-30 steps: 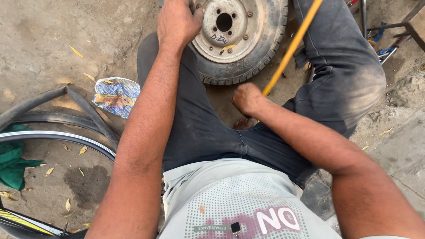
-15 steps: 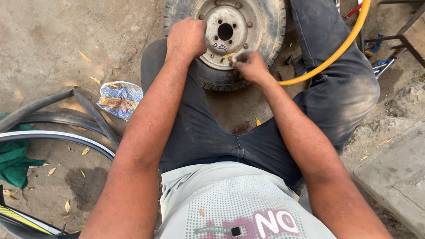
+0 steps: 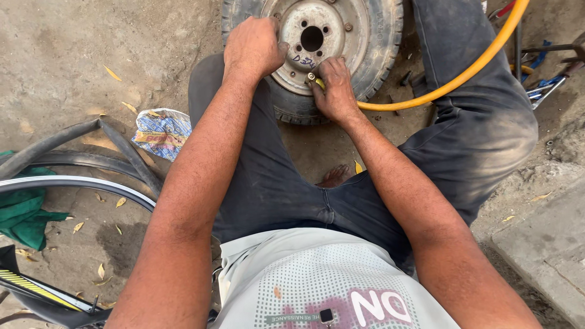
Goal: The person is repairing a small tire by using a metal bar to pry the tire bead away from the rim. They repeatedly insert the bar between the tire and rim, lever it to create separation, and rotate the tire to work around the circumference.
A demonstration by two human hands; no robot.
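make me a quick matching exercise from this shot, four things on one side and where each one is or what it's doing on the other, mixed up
Things:
1. left hand
2. right hand
3. yellow hose
4. green cloth

Places or states:
A. lies on the ground at the far left
B. presses the hose's metal end to the wheel rim
C. curves over the person's trouser leg
D. grips the upper left of the rim

Pairs: 1-D, 2-B, 3-C, 4-A
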